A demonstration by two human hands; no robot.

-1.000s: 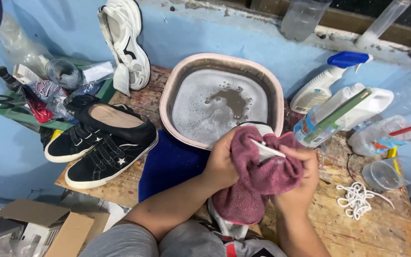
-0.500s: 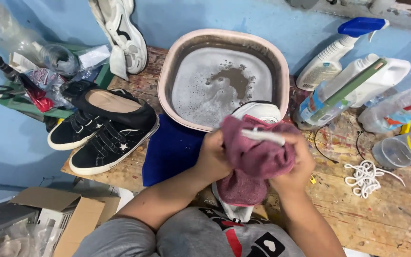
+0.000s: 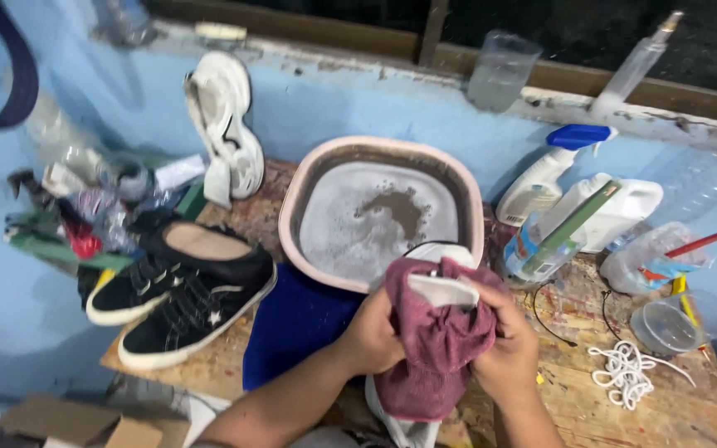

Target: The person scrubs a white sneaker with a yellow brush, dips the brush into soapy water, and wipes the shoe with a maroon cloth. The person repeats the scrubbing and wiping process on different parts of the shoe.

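A white shoe (image 3: 446, 289) is wrapped in a maroon cloth (image 3: 433, 348) just in front of a pink basin (image 3: 475, 207) of grey soapy water. My left hand (image 3: 373, 332) grips the cloth and the shoe from the left side. My right hand (image 3: 504, 348) presses the cloth against the shoe from the right. Only the shoe's toe and part of its sole show above the cloth; its heel end pokes out below.
Black sneakers (image 3: 180, 311) and a black slip-on (image 3: 209, 249) sit at left, beside a blue mat (image 3: 292, 319). A white sneaker (image 3: 226, 124) leans on the blue wall. A spray bottle (image 3: 541, 178), a white jug (image 3: 624, 211), a plastic cup (image 3: 665, 323) and white laces (image 3: 624, 369) lie at right.
The view has tilted up toward the wall and ledge. My hands have turned the cloth-wrapped shoe, so more of its white toe shows above the cloth.
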